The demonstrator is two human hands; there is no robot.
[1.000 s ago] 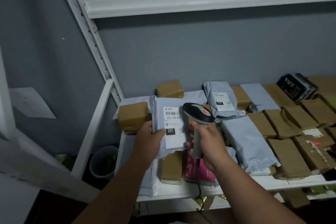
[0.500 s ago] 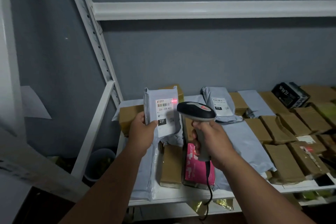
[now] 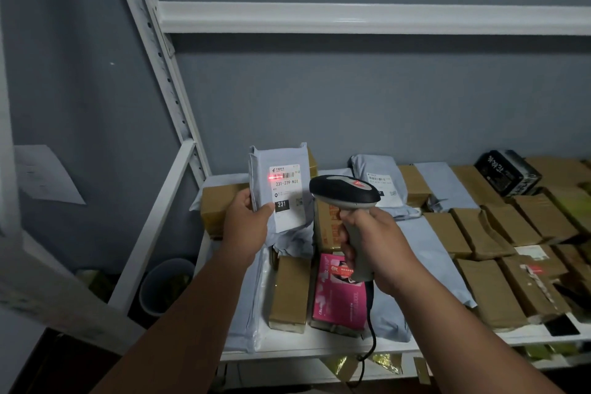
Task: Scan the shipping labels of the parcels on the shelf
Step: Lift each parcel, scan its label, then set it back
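Note:
My left hand (image 3: pixel 248 220) grips a grey poly-bag parcel (image 3: pixel 281 192) upright above the shelf, thumb on its white shipping label (image 3: pixel 286 193). A red scan line glows on the label's barcode at its left end. My right hand (image 3: pixel 371 246) grips the handle of a grey and black barcode scanner (image 3: pixel 343 193), whose head points left at the label from close by. The scanner's black cable hangs down past the shelf's front edge.
The white shelf (image 3: pixel 319 345) holds several brown cardboard boxes, grey mailers, a pink box (image 3: pixel 340 294) and a black box (image 3: pixel 507 171) at the back right. A white upright and brace stand on the left. A grey bin (image 3: pixel 166 284) sits on the floor below.
The left hand has lifted the grey parcel off the pile and held it upright. The scanner came up beside it, and the red scan mark moved from the barcode's right end to its left.

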